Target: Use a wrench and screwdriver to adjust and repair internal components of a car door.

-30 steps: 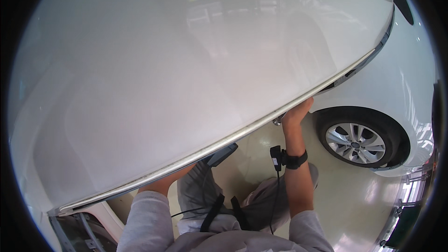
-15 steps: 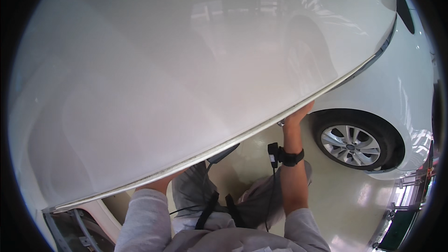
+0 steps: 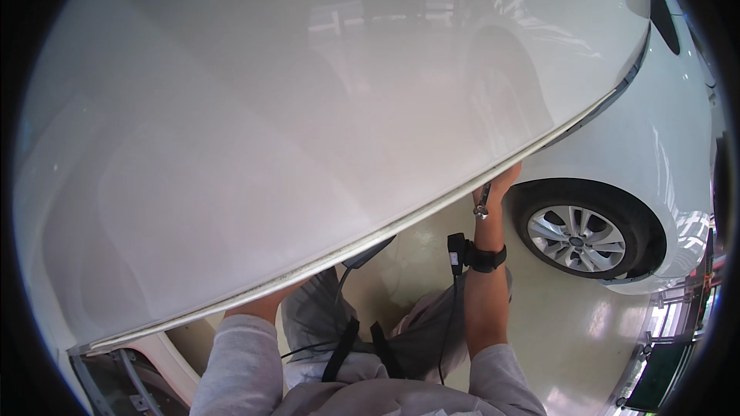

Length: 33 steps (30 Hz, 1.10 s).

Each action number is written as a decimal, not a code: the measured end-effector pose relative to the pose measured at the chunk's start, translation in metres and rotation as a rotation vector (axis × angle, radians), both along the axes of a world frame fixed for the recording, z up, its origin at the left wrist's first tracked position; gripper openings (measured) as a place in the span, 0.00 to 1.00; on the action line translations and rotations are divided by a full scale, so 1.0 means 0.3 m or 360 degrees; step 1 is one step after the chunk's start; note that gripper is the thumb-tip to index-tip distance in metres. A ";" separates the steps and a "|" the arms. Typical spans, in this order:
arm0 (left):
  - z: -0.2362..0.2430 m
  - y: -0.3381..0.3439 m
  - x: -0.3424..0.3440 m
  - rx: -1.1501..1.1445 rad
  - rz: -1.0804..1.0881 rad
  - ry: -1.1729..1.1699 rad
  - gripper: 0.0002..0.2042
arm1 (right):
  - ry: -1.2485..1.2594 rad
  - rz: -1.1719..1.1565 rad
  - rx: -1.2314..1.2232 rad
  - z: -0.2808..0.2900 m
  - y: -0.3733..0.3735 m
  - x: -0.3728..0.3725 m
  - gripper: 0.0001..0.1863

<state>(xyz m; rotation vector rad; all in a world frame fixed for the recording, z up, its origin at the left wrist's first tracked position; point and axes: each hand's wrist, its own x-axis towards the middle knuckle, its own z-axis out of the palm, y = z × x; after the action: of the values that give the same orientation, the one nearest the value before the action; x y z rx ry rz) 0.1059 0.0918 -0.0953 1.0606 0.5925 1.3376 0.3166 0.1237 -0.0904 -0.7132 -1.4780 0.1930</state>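
Since the earlier frames, item one, the white car hood [image 3: 308,146], has risen slightly in view and its lower edge sits a little further from the person's chest; the right hand [image 3: 497,189] has shifted along that edge toward the fender. Hood: large, glossy white panel, tilted, filling most of the view, its pale trimmed edge running from lower left to upper right. Right hand: raised under the edge near the front wheel [image 3: 580,237], fingers curled together around a small metal tool [image 3: 482,204] that hangs just below the palm; wrist carries a black band [image 3: 487,258] with a small black device and cable attached. Left hand: hidden behind the hood edge, only the forearm [image 3: 266,304] and grey sleeve showing, so whether its fingers are spread or closed cannot be told. Beneath: person's grey trousers, black straps, glossy pale floor [image 3: 570,339]. Lower left: open engine-bay frame [image 3: 116,370], partly seen. Risks, as judged: the hood appears borne by two arms only, with no prop rod seen, so a slip of either hand could let the panel drop onto the forearms or head. The metal tool, pressed near the painted edge, could scratch the finish. The dangling cable could snag on the hood edge or the tool. The polished floor may offer poor footing under load.
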 end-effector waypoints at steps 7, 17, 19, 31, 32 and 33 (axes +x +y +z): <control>-0.015 -0.003 -0.001 -0.0014 -0.0046 -0.0184 0.06 | 0.0119 0.0149 -0.0055 -0.008 0.003 0.003 0.07; -0.023 0.002 0.012 -0.0057 -0.0110 -0.0412 0.06 | 0.1248 0.1003 -0.0955 0.076 -0.063 -0.028 0.07; -0.022 -0.005 0.019 -0.0084 -0.0132 -0.0436 0.06 | 0.0876 0.0709 -0.0804 0.091 -0.078 -0.042 0.08; 0.043 0.025 0.160 -0.0160 -0.0408 -0.0362 0.11 | 0.0015 0.0133 -0.0193 0.062 -0.014 -0.010 0.08; 0.076 0.011 0.181 0.0103 0.0001 0.0584 0.13 | -0.0032 0.0078 -0.0082 0.097 -0.029 0.012 0.08; 0.112 0.006 0.201 -0.0023 -0.0313 0.0123 0.11 | -0.0070 0.0022 -0.0023 0.106 -0.028 0.025 0.07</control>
<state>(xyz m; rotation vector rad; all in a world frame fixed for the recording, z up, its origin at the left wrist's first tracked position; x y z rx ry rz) 0.1663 0.0936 -0.0618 1.1328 0.5394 1.1237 0.3241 0.1152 -0.0586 -0.7229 -1.5249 0.1998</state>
